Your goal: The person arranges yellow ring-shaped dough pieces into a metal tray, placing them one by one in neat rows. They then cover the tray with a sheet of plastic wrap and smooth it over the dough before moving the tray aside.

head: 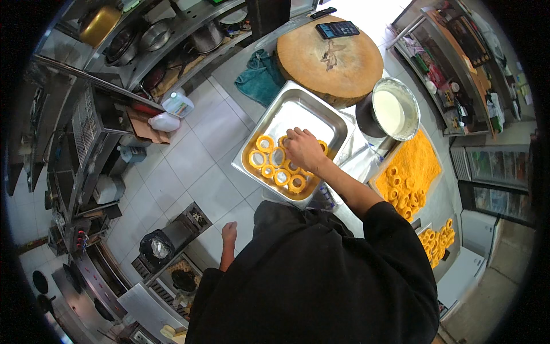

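My right hand (304,148) reaches into a rectangular stainless steel pan (292,116), its fingers bent downward among several orange crumb-coated rings (297,190). The rings lie flat in the half of the pan nearest me, large and small ones mixed. The hand covers some of them, and its fingertips are hidden, so whether it holds a ring cannot be told. Down at my left side, away from the pan, hangs my left hand (230,232) with its fingers curled in and nothing visible in it.
Behind the pan stands a round wooden chopping block (348,77) bearing a phone (337,29), beside a teal cloth (260,79). To the right are a metal pot of pale batter (389,109), a tray of orange crumbs (412,159) with rings, and more coated rings (436,241).
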The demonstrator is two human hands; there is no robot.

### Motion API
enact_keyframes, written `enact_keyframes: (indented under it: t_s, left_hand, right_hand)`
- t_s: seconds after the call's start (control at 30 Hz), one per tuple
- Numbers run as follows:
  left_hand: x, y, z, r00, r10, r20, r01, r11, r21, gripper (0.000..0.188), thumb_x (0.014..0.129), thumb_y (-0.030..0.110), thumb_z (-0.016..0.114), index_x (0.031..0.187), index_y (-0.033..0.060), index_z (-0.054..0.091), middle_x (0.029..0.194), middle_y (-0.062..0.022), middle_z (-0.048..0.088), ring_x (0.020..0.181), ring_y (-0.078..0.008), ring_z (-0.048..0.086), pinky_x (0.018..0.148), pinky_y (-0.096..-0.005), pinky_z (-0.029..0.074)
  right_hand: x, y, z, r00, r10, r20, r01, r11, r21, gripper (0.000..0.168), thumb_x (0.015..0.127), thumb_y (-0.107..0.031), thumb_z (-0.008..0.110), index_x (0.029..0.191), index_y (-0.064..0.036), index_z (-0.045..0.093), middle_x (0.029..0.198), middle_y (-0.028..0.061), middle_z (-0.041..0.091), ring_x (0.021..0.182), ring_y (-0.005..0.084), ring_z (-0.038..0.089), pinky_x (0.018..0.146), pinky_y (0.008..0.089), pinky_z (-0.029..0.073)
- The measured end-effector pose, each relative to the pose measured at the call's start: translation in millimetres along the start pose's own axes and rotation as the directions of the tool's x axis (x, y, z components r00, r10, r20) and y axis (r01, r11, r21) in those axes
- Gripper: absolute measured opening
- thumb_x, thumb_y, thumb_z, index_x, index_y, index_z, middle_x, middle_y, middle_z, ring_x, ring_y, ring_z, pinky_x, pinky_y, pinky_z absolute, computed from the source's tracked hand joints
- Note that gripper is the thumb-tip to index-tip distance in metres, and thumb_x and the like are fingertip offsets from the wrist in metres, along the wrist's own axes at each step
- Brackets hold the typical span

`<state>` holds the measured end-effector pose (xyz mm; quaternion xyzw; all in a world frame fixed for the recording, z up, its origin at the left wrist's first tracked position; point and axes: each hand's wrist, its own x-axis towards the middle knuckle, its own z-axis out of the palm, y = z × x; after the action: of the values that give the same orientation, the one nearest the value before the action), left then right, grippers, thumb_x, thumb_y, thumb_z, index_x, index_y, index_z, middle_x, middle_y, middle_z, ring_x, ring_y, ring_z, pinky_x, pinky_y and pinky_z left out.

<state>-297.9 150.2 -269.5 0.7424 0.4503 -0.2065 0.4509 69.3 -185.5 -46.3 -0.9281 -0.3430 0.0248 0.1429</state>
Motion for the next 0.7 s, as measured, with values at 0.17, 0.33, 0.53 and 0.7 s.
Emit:
enact_keyframes:
  t_s: [0.17,0.33,0.53,0.7]
  left_hand:
    - [19,4,-5,0.997,0.063,0.052,-0.063,0.998,-0.008,0.043,0.1,0.036,0.072,0.12,-0.0018,0.077,0.118,-0.0182,0.079,0.111,-0.0297,0.073,0.1,-0.0412,0.054]
    - [66,-46,1,0.963,0.247,0.105,-0.256,0.963,0.081,0.043,0.101,0.034,0.071,0.117,-0.0054,0.076,0.108,-0.0175,0.078,0.101,-0.0289,0.071,0.092,-0.042,0.055]
    - [77,-26,-11,0.912,0.329,0.246,-0.382,0.898,0.215,0.041,0.102,0.035,0.068,0.103,-0.0054,0.074,0.086,-0.0112,0.07,0.08,-0.0232,0.064,0.077,-0.0426,0.051]
    - [81,-36,-8,0.935,0.251,0.251,-0.302,0.934,0.191,0.041,0.103,0.036,0.067,0.098,-0.0049,0.072,0.081,-0.0102,0.067,0.077,-0.0226,0.062,0.074,-0.0429,0.05]
  right_hand:
    - [-4,-1,-9,0.997,0.058,0.056,-0.059,0.998,0.013,0.012,0.084,-0.015,0.071,0.09,-0.007,0.078,0.11,0.011,0.066,0.113,0.0276,0.064,0.095,0.0428,0.053]
    - [-11,-14,-45,0.995,0.098,0.028,-0.101,0.98,0.174,0.029,0.084,-0.023,0.081,0.109,-0.008,0.075,0.115,0.0124,0.068,0.117,0.0312,0.065,0.097,0.0467,0.053]
    - [-109,35,-127,0.835,0.476,-0.275,-0.303,0.816,0.493,0.024,0.093,-0.026,0.08,0.109,-0.009,0.074,0.101,0.0119,0.073,0.098,0.0346,0.072,0.088,0.0486,0.057]
    - [-240,125,-158,0.603,0.767,-0.219,-0.77,0.632,0.09,0.022,0.096,-0.026,0.074,0.11,-0.009,0.074,0.107,0.0129,0.078,0.096,0.0322,0.076,0.085,0.0452,0.06]
